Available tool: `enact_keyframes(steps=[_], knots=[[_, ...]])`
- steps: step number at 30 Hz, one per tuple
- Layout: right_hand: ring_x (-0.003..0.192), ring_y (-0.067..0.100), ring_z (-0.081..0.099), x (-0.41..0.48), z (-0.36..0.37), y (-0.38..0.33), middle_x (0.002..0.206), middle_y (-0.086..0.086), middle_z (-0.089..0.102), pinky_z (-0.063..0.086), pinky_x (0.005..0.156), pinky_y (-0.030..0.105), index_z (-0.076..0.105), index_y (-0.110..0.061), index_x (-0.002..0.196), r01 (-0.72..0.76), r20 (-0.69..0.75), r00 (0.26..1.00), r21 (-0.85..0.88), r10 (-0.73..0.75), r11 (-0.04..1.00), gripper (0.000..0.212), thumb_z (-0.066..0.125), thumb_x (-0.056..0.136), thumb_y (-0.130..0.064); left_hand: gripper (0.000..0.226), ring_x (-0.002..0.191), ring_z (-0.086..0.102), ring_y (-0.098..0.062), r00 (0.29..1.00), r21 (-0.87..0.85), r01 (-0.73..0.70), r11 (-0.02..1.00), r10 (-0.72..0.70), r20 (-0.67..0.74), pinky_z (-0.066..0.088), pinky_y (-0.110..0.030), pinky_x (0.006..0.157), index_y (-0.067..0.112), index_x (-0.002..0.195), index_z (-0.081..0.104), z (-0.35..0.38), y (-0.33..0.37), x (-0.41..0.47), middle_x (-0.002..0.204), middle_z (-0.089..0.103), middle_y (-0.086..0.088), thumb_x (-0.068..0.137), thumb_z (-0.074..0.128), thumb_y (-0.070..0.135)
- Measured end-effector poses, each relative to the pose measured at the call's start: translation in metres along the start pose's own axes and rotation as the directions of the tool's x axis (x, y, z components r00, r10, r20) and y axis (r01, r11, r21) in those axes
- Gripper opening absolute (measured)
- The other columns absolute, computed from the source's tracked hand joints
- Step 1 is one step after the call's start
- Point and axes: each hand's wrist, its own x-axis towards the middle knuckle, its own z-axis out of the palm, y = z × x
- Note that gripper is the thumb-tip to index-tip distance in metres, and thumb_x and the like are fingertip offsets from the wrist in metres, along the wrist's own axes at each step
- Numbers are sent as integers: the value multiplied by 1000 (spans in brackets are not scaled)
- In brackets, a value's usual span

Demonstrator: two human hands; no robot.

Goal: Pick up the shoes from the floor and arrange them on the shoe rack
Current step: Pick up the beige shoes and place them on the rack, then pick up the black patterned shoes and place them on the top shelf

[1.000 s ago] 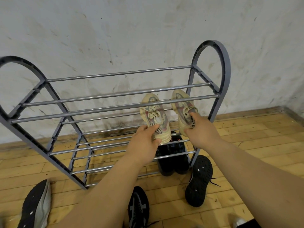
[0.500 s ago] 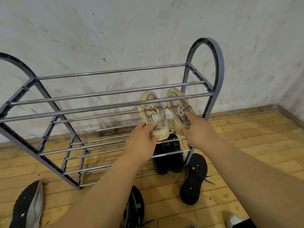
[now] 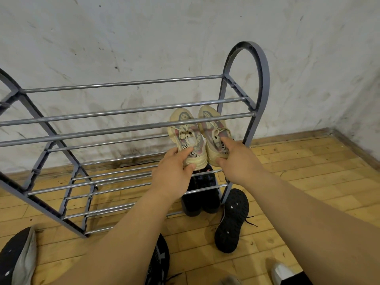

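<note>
Head view: the left hand [image 3: 172, 173] grips the heel of the left beige shoe [image 3: 188, 138], and the right hand [image 3: 240, 161] pinches the heel of the right beige shoe [image 3: 213, 136]. Both shoes lie side by side on the middle rails at the right end of the shoe rack [image 3: 261, 79]. They are apparently held at the heels to square the pair. A black pair [image 3: 202, 194] sits on the tier below. One black shoe [image 3: 231, 221] lies sole-up on the floor [image 3: 308, 182], not yet racked.

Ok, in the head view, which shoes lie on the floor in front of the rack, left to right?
Black shoe with grey side → black shoe with white marking → black shoe lying sole up → white shoe at the bottom edge.
</note>
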Motion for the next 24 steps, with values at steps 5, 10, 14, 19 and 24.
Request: enact_keyframes(steps=[5,10,14,19,24], knots=[[130,29,50,-5,-7,-2,149,10,46,44,96,33,25,-27,160,2,55,998,-33,0,999,75,64,97,-30,56,147,37,-23,999,-12,-24,1000,24,23,40,-49,115,41,155,39,-1,-3,2,163,34,-1,102,57,39],[137,29,46,-21,-16,-6,155,9,41,43,105,36,20,-26,161,31,112,993,-52,-25,998,85,69,93,-38,66,145,37,-26,993,-9,-71,997,71,93,35,-42,119,38,160,28,-10,0,-10,158,36,-3,101,58,39],[140,29,42,-42,-24,-8,159,10,36,39,108,36,19,-25,161,40,135,990,-75,-30,996,89,70,92,-43,71,147,33,-31,991,106,-84,991,72,116,32,-45,120,41,160,24,-24,4,-34,162,30,-6,99,57,49],[134,29,47,-76,-36,-5,154,9,40,43,99,34,25,-27,158,42,196,980,-114,-19,993,82,70,91,-47,73,151,26,-28,973,222,-122,967,72,219,29,-40,120,39,162,20,-41,5,-81,165,24,-4,99,54,53],[119,30,58,-97,-45,6,156,13,37,52,95,40,19,-25,161,34,372,927,-213,49,976,92,69,89,-55,75,153,23,-26,967,284,-106,953,33,252,29,-42,120,42,162,16,-48,11,-125,168,19,-1,98,53,59]])
